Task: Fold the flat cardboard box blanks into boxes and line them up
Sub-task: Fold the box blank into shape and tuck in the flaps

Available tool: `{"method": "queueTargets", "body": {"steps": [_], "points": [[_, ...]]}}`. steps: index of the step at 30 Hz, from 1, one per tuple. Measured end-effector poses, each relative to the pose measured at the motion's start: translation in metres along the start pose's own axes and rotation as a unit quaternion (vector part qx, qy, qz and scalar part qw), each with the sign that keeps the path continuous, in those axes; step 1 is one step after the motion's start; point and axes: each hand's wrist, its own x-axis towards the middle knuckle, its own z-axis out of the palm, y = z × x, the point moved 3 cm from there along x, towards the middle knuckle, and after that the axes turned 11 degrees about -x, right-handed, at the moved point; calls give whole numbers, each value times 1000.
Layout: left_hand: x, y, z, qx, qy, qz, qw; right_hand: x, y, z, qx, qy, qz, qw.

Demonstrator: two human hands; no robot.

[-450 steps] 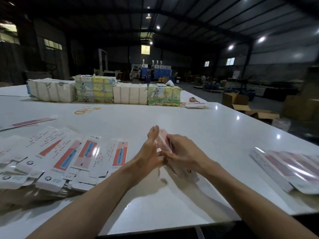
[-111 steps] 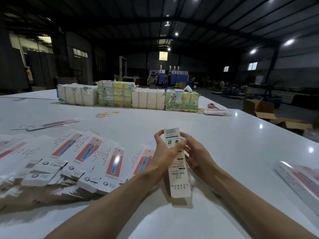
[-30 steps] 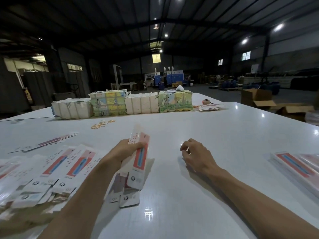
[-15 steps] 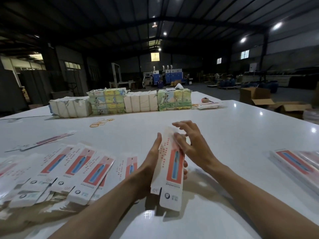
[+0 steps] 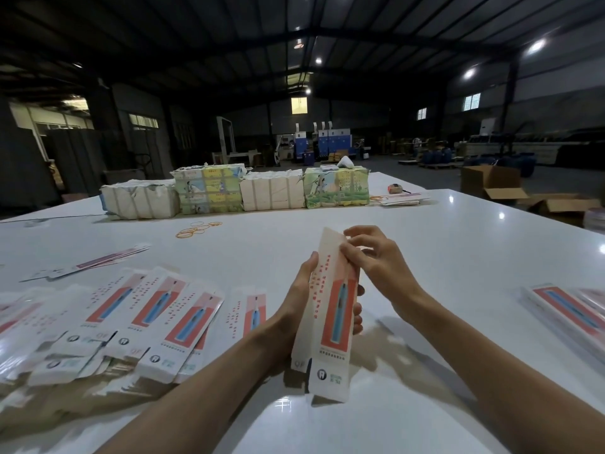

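In the head view, the left hand [image 5: 294,309] holds a box [image 5: 330,309] near the front middle of the white table [image 5: 425,257]. The thumb lies along the left edge of the box, and the fingertips [image 5: 358,319] come out from behind on its right side. The box stands almost upright, with the printed red and blue face turned to the camera and its white flaps at the lower end. I cannot tell if the lower end touches the table. The right hand [image 5: 376,267] is at the upper end of the box. Its fingers are curled there and its thumb presses on the front face, so it pinches the top part. To the left of the arms, a row of boxes [image 5: 147,319] with the same print lies on the table, each one overlapping the next. A few flat blanks [image 5: 98,262] lie further back on the left, apart from the row. At the right edge lies a stack [image 5: 569,309] with the same print. Rubber bands [image 5: 196,229] lie loose behind the hands. Wrapped bundles [image 5: 271,193] stand in a line at the far side of the table, and a thin pile [image 5: 402,199] lies just beside them on the right. An open carton [image 5: 491,183] stands on the floor beyond the table.
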Motion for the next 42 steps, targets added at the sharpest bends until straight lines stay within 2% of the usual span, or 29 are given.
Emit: {"method": "queueTargets", "body": {"steps": [4, 7, 10, 13, 15, 17, 23, 26, 30, 33, 35, 38, 42], "points": [[5, -1, 6, 23, 1, -38, 999, 0, 3, -1, 171, -42, 53, 983], [10, -6, 3, -20, 24, -52, 998, -2, 7, 2, 175, -28, 58, 983], [12, -2, -6, -116, 30, -43, 992, -5, 9, 9, 179, -25, 67, 981], [9, 5, -14, -164, 13, -21, 986, -11, 15, 25, 192, -86, 80, 974], [6, 5, -15, -142, 6, 4, 990, -14, 19, 35, 181, -112, 69, 975], [4, 7, -13, -107, 6, 22, 994, -14, 22, 37, 185, -103, 59, 975], [2, 15, -10, -23, 29, 75, 996, -13, 26, 34, 271, -111, 84, 952], [2, 14, -10, -37, 4, 71, 997, -16, 19, 35, 299, -130, 82, 942], [8, 5, -14, -33, 24, 70, 997, -15, 8, 28, 299, -121, 80, 943], [8, 0, -11, 37, 98, 83, 991, -13, 6, 20, 270, -96, 69, 956], [4, 3, -13, 100, 153, 133, 974, -12, 7, 17, 235, -80, 57, 967], [0, 12, -10, 149, 111, 226, 956, -11, 8, 16, 199, -68, 44, 977], [0, 13, 0, 221, 62, 242, 943, -10, 9, 13, 191, -60, 38, 979]]}}
